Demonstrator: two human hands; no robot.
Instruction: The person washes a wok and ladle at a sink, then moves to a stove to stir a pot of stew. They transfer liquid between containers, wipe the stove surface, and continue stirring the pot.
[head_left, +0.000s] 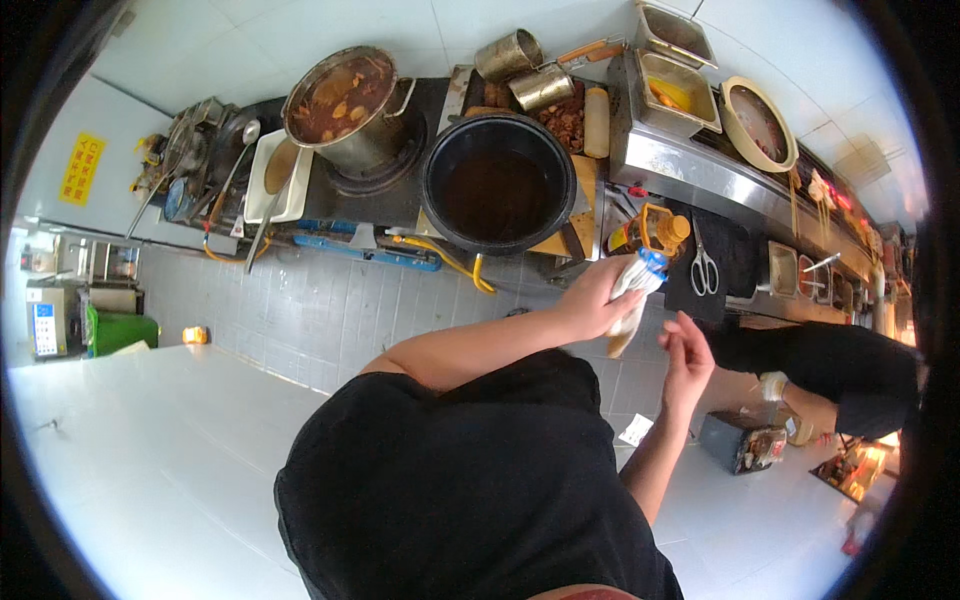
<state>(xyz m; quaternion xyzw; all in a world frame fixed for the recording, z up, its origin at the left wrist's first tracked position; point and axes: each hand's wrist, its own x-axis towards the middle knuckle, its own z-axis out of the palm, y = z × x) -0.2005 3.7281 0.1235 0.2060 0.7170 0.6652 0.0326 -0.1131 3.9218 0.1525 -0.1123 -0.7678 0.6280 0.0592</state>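
Observation:
My left hand (600, 301) is closed around a white knitted work glove (628, 304) with a blue edge at the top and a brown-stained lower end. Just to its right, my right hand (688, 354) is raised with fingers bent and apart, holding nothing. Behind the glove stands a plastic oil bottle (654, 231) with an orange cap and handle. A pair of scissors (703, 268) lies on the dark counter beyond my right hand. Ahead and to the left sits a black round pot (499, 238) of dark liquid on a wooden board (589, 225).
A tall steel stockpot (341, 141) of reddish broth stands on the stove. A white tub (300, 201) holds a ladle (262, 232). Steel pans (667, 124) line the raised shelf. At right, a person in black (817, 375) works close by, near a grey bin (727, 442).

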